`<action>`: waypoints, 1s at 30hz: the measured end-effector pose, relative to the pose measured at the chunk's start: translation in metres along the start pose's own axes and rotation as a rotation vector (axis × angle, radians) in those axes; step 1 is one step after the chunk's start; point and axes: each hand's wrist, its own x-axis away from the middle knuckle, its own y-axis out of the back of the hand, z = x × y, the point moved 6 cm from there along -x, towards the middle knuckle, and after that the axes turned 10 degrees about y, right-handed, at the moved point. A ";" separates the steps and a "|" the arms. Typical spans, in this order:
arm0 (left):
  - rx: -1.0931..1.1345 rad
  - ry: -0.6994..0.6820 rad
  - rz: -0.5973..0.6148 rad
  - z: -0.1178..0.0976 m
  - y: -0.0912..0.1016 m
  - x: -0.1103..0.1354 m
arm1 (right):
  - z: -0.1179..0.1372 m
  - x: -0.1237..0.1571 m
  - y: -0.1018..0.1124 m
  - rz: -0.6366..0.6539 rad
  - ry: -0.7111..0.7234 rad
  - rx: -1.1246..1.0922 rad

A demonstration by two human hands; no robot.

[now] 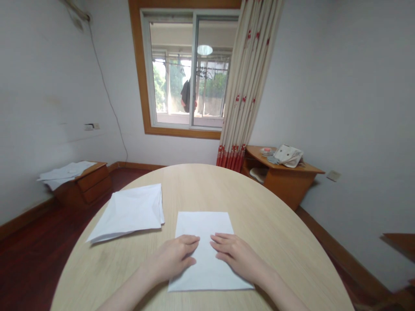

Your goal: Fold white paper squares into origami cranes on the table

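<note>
Head view. Round wooden table fills the lower middle of the frame, pale grain. White sheet of paper lies flat on it, lower centre, its near edge toward the bottom of the frame. My left hand comes in from lower left and rests on the sheet's left side: released, palm down, fingers outstretched toward the middle. My right hand comes in from lower right and rests on the sheet's right side, likewise released, fingers spread a little and pointing inward. A strip of bare paper shows between the two sets of fingertips.

Left of centre, apart from the sheet: folded white paper, layers showing along its right side, lower-left corner reaching near the table's rim.

Surroundings: sliding window at upper centre, brown frame; beside it a cream curtain with red flowers and a red hem. Right of centre, a wooden corner desk carries a pale bag-like item, details blurred. Far left, a low drawer cabinet with loose papers on top.
</note>
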 end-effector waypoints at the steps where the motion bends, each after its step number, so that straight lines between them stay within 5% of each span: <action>1: 0.009 0.019 0.017 -0.001 0.001 0.001 | 0.001 0.001 0.001 0.032 -0.022 -0.025; 7: 0.011 0.108 0.164 -0.006 0.005 0.006 | 0.006 0.008 0.003 0.261 -0.147 -0.155; 15: -0.004 0.076 0.293 -0.015 0.001 0.012 | 0.009 0.013 -0.005 0.395 -0.097 -0.209; 30: 0.031 0.042 0.230 -0.016 0.017 0.011 | 0.021 0.014 0.007 0.448 -0.183 -0.270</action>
